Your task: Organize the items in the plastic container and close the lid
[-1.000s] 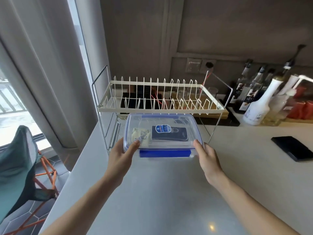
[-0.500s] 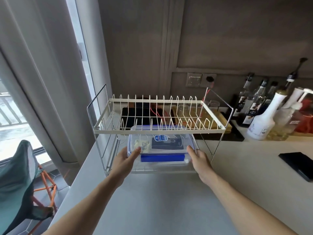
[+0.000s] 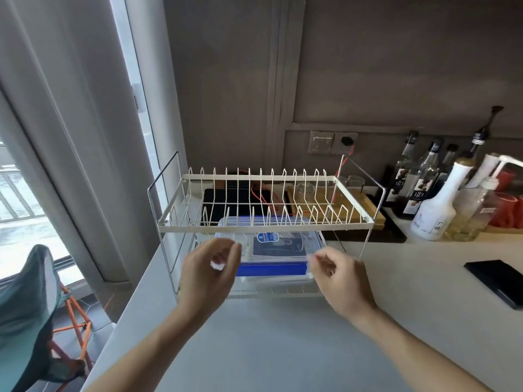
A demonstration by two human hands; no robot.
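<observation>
The clear plastic container (image 3: 278, 251) with its lid on and a blue front clip sits on the lower shelf of the white wire dish rack (image 3: 256, 228), under the upper tier. A dark device and a pale packet show through the lid. My left hand (image 3: 208, 274) hovers just in front of the container's left corner, fingers loosely curled and holding nothing. My right hand (image 3: 341, 278) hovers at the right corner, also off the box with fingers curled and apart.
Syrup bottles (image 3: 433, 205) and jars stand at the back right of the pale counter (image 3: 283, 349). A black flat object (image 3: 498, 280) lies at the right edge. The counter drops off on the left, where a folding chair (image 3: 31, 321) stands by the window.
Both hands slid the container under the rack's upper tier onto the lower shelf, then let go and drew back slightly toward me.
</observation>
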